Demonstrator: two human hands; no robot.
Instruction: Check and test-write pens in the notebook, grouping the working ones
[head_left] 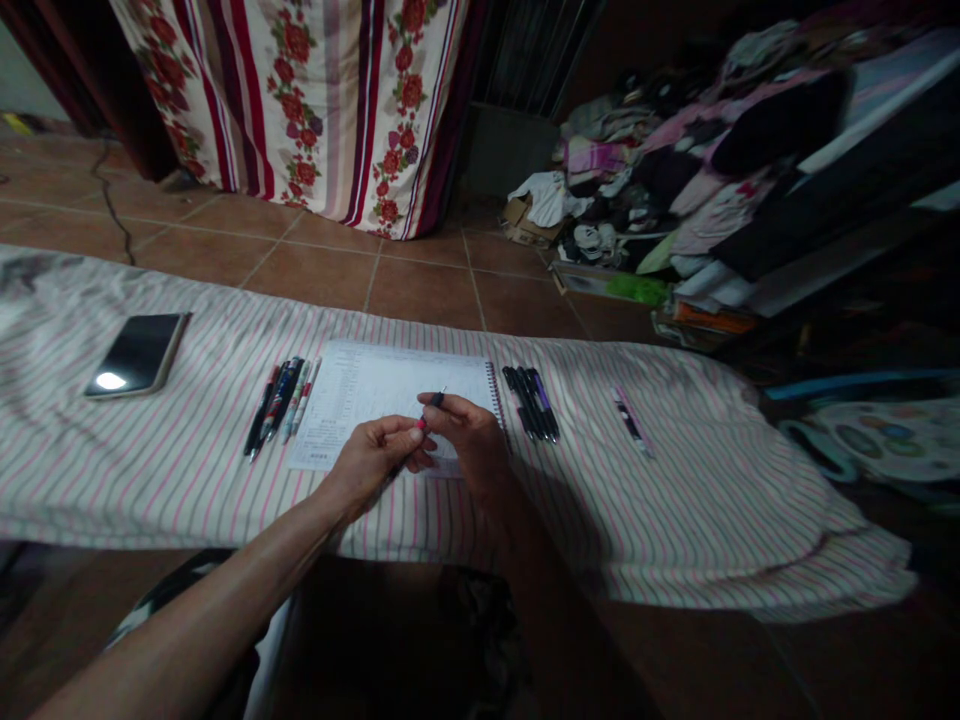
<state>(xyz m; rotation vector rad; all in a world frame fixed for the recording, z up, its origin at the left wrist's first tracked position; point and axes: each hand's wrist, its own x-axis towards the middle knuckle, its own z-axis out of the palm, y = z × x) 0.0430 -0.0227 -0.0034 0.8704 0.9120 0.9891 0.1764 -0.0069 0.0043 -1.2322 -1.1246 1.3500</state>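
Both hands meet over a spiral notebook (360, 390) with a printed sheet on it, holding one pen (422, 424) between them. The pen is dark with a pinkish-red part, and its tip points up and away. My left hand (379, 450) is closed on the pinkish-red part. With its fingertips, my right hand (469, 430) pinches the dark part near the tip. Several pens (281, 405) lie side by side left of the notebook. Another group of dark pens (531, 405), one with purple on it, rests to the right, close to my right hand.
A phone (139, 355) lies at the left of the striped cloth (217, 480). Farther right is a thin pink and black item (632, 422), perhaps a pen. Beyond the tiled floor (315, 265) hang a floral curtain (300, 110) and a heap of clothes (675, 180).
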